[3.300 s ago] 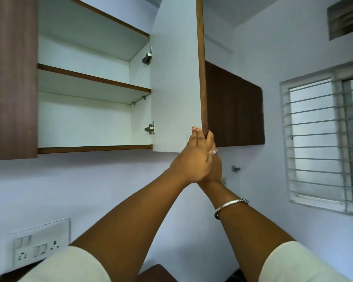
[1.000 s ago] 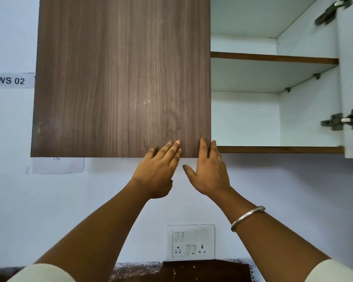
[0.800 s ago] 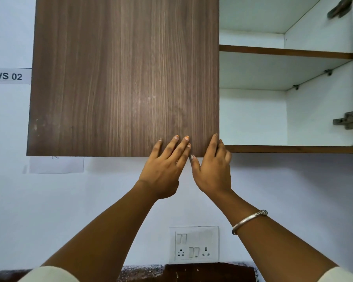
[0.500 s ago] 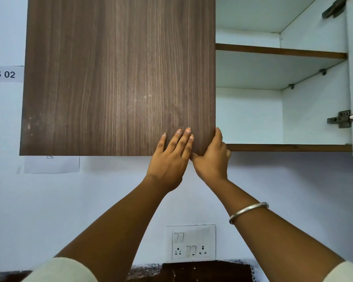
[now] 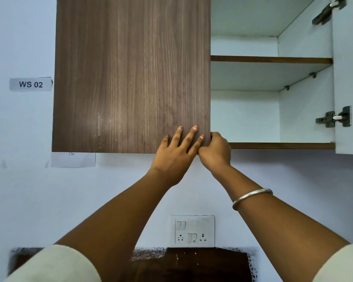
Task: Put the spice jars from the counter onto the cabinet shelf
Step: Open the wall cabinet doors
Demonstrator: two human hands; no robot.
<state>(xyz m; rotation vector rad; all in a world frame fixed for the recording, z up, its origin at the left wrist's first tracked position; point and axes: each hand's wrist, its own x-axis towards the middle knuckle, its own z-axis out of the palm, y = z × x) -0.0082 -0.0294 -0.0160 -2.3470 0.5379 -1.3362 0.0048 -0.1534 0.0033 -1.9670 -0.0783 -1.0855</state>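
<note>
The right hand [image 5: 215,151] hooks its fingers round the free edge of the shut left door [image 5: 130,74], likely to swing it open, while the left hand [image 5: 175,157] lies flat, fingers straight, on its face. No spice jars show; the cabinet shelf [image 5: 271,60] stands exposed right of it, above a pale wall, switch panel [image 5: 192,231] and dark worktop [image 5: 192,261].

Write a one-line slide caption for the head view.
Left hand flat on the wooden cabinet door, right hand gripping its edge.
</note>
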